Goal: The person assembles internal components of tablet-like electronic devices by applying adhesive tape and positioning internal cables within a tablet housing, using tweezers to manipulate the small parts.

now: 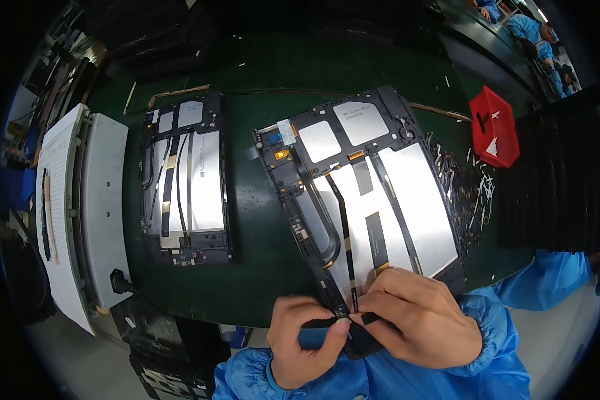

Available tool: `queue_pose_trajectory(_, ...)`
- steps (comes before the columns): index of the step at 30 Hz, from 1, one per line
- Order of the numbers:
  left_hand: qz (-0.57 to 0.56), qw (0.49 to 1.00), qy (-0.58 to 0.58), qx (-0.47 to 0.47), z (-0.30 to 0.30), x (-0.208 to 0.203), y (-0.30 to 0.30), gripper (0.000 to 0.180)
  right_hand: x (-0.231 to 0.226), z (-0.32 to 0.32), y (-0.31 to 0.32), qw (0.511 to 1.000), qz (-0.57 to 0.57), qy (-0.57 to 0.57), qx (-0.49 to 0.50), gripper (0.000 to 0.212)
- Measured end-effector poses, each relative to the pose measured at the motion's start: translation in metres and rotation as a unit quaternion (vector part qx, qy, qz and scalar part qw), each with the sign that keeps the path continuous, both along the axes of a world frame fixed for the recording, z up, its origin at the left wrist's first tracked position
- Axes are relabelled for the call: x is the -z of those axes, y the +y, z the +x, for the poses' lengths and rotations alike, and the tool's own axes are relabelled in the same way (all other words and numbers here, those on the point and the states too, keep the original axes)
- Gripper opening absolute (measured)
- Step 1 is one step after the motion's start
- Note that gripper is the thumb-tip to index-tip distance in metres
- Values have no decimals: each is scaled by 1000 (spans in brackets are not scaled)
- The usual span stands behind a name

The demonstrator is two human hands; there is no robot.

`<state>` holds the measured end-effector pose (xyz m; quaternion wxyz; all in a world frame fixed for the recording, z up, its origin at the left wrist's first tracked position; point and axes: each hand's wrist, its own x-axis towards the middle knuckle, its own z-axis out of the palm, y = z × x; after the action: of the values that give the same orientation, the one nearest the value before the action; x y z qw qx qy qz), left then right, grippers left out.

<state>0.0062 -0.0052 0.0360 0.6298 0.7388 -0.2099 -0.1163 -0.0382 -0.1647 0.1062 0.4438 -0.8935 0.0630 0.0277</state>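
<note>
A tablet's inner frame [417, 200] with silver plates and black flex cables lies tilted in front of me. Both my hands meet at its near lower edge, beside a small circuit board. My left hand [303, 340] is closed, thumb and forefinger pinched on a narrow black strip [319, 323]. Opposite it, my right hand [420, 317] is closed too, its fingertips pinching a dark strip end [379, 319] by the flex cable [348, 253]. Whether these are one strip or two I cannot tell. The fingers hide the point of contact.
Another tablet frame [203, 173] lies to the left, next to a grey box [107, 187] and papers [63, 220]. At the right are a red bin [495, 127] and a pile of small dark and white strips [463, 190]. Other people in blue [533, 37] sit far right.
</note>
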Motion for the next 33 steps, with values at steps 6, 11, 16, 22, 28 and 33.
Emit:
queue_pose_trajectory(6, -3, 995, 68, 78, 15, -1, 5, 20, 2, -3, 0, 1000, -7, -13, -7, 17)
queue_pose_trajectory(11, -39, 985, 151, 79, 15, 6, 12, 19, 1, 0, -1, 997, 65, -12, -38, 13)
queue_pose_trajectory(16, -70, 963, 212, 151, 3, 10, 38, 21, -10, -7, 8, 996, 62, 44, -46, 18)
queue_pose_trajectory(22, 26, 958, 230, 168, -11, -21, 48, 14, 11, -18, 22, 994, -68, -80, 34, 16)
queue_pose_trajectory(28, -5, 953, 289, 94, -16, -26, 43, 11, 10, -25, 11, 981, 132, -137, -30, 19)
queue_pose_trajectory(33, -22, 955, 279, 100, -7, -31, 32, 13, 7, -25, 8, 992, 120, -27, -16, 23)
